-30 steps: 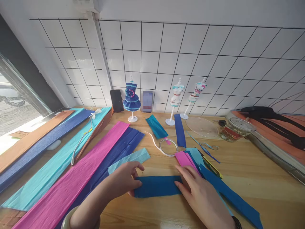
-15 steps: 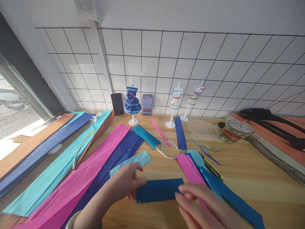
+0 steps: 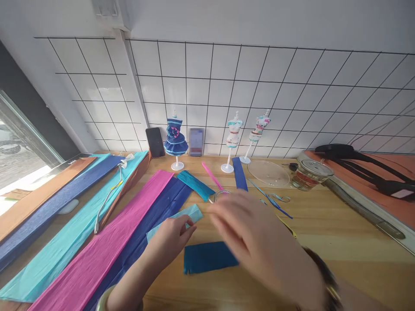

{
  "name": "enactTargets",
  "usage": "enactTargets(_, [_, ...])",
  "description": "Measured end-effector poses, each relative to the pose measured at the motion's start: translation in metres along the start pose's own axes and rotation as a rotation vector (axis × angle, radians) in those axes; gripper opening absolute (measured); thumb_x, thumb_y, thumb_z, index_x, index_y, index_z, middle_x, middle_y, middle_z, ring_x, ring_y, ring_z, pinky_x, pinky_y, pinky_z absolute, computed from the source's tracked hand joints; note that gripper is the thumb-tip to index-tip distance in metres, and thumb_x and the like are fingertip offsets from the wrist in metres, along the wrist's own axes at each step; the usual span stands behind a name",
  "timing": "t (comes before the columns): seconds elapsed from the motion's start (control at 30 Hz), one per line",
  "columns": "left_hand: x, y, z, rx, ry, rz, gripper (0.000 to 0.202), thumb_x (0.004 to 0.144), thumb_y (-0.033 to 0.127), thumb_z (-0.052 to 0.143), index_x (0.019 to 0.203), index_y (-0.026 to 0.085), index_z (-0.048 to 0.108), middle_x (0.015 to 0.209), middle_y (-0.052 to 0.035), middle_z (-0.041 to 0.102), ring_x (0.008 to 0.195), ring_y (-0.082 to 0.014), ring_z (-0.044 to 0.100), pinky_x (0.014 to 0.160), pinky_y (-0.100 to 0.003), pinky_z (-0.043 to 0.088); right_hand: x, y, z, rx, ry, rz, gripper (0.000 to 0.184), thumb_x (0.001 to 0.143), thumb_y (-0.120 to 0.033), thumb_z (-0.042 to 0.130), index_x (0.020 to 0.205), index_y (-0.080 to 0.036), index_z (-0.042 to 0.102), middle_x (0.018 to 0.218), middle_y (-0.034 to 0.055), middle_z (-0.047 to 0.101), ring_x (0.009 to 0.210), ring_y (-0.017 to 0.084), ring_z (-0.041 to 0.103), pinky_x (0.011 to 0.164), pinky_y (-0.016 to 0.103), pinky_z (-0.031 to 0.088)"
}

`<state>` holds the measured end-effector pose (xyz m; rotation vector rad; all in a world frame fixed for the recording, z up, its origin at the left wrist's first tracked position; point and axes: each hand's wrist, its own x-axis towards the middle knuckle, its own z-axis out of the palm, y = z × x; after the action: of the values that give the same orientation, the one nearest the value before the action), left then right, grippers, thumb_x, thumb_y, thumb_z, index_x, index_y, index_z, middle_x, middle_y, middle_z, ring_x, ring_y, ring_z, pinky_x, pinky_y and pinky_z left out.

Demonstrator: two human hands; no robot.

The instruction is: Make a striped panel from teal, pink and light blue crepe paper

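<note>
A dark teal-blue rectangle of crepe paper (image 3: 207, 258) lies flat on the wooden table in front of me, one small notch at its lower left corner. Just above its left end is my left hand (image 3: 171, 237), loosely curled, thumb and forefinger apart with nothing visible between them. Behind that hand a pale blue strip (image 3: 191, 213) is partly covered. My right hand (image 3: 253, 242), smeared by motion, reaches across the paper's right end and hides it; whether its fingers hold anything is unclear. Past its fingertips a ring-shaped coil (image 3: 221, 195) is mostly hidden.
Long crepe strips, including a pink one (image 3: 129, 224) and a turquoise one (image 3: 74, 229), spread leftward. At the back stand a mini dress form in a blue dress (image 3: 176, 140), two more forms (image 3: 234, 134), and two phones (image 3: 196, 142). A glass jar (image 3: 309, 175) is at right.
My right hand has swung up and left over the table, covering the pink and blue strips on the right. My left hand has lifted off the dark teal-blue paper. The view has shifted slightly.
</note>
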<state>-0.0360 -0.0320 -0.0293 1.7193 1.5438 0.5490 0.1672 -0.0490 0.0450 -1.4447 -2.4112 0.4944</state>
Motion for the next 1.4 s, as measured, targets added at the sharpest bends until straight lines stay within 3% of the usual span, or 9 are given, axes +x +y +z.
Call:
enactTargets(0.03, [0.000,0.001,0.000,0.039,0.014,0.031,0.016,0.082,0.034,0.049,0.077,0.023,0.061,0.052,0.0053,0.047,0.052,-0.0135,0.047,0.052,-0.024,0.026,0.013,0.009,0.002,-0.189,0.050,0.020,0.027,0.095,-0.034,0.037,0.104,-0.026,0.061,0.107,0.0023,0.064,0.103,0.019,0.054,0.090,0.035,0.041])
enactTargets(0.13, [-0.002,0.002,0.001,0.142,0.036,0.105,0.020,0.085,0.033,0.045,0.081,0.024,0.062,0.053,0.0044,0.049,0.054,-0.0142,0.048,0.054,-0.024,0.027,0.047,0.041,0.025,-0.328,0.048,0.102,0.020,0.089,-0.031,0.052,0.087,-0.015,0.064,0.089,0.0110,0.067,0.091,0.026,0.059,0.076,0.036,0.044])
enactTargets(0.3, [-0.002,-0.003,0.001,0.200,0.050,0.158,0.022,0.086,0.032,0.044,0.087,0.023,0.064,0.055,0.0028,0.053,0.056,-0.0151,0.051,0.054,-0.025,0.030,0.065,0.065,0.055,-0.450,0.014,0.067,0.020,0.089,-0.026,0.051,0.077,-0.016,0.062,0.089,0.0109,0.067,0.091,0.025,0.060,0.071,0.032,0.040])
enactTargets(0.63, [0.000,-0.006,0.007,0.177,0.110,0.248,0.024,0.087,0.033,0.045,0.098,0.022,0.064,0.071,-0.0001,0.063,0.062,-0.0148,0.058,0.057,-0.023,0.040,0.044,0.056,0.004,-0.527,-0.012,-0.008,0.027,0.088,-0.016,0.042,0.066,-0.020,0.057,0.067,0.0036,0.065,0.069,0.019,0.060,0.066,0.031,0.034])
enactTargets(0.83, [0.004,-0.011,0.014,0.245,0.172,0.361,0.023,0.085,0.024,0.050,0.102,0.022,0.065,0.094,-0.0063,0.066,0.087,-0.0210,0.060,0.079,-0.032,0.045,0.022,0.051,-0.025,-0.425,0.082,0.039,0.027,0.087,-0.023,0.039,0.065,-0.023,0.054,0.061,-0.0004,0.059,0.061,0.016,0.053,0.057,0.028,0.033])
enactTargets(0.93, [0.008,-0.016,0.015,0.292,0.236,0.412,0.025,0.085,0.018,0.049,0.103,0.024,0.065,0.118,-0.0096,0.059,0.110,-0.0270,0.050,0.092,-0.043,0.041,0.016,0.048,-0.037,-0.293,0.113,0.029,0.027,0.086,-0.026,0.041,0.061,-0.023,0.051,0.056,-0.0016,0.054,0.055,0.015,0.048,0.054,0.028,0.032])
enactTargets(1.1, [0.017,-0.020,0.018,0.509,0.278,0.499,0.035,0.085,0.006,0.040,0.099,0.024,0.068,0.147,-0.0094,0.034,0.136,-0.0356,0.022,0.097,-0.058,0.038,0.010,0.047,-0.044,-0.044,0.090,0.001,0.026,0.084,-0.025,0.041,0.060,-0.022,0.048,0.060,-0.0018,0.054,0.056,0.013,0.048,0.051,0.027,0.032])
enactTargets(1.27, [0.020,-0.015,0.021,0.507,0.171,0.629,0.041,0.085,0.001,0.034,0.103,0.022,0.064,0.140,-0.0056,0.046,0.138,-0.0294,0.022,0.109,-0.058,0.021,0.002,0.048,-0.043,0.152,-0.005,-0.009,0.023,0.082,-0.025,0.042,0.060,-0.021,0.048,0.062,-0.0037,0.052,0.057,0.011,0.047,0.052,0.024,0.034])
enactTargets(1.4, [0.015,-0.008,0.014,0.305,0.184,0.649,0.036,0.088,0.007,0.036,0.105,0.023,0.063,0.121,-0.0036,0.063,0.131,-0.0222,0.039,0.109,-0.046,0.029,-0.009,0.057,-0.045,0.219,0.027,0.025,0.023,0.083,-0.027,0.042,0.062,-0.021,0.047,0.060,-0.0042,0.047,0.054,0.010,0.041,0.048,0.024,0.029])
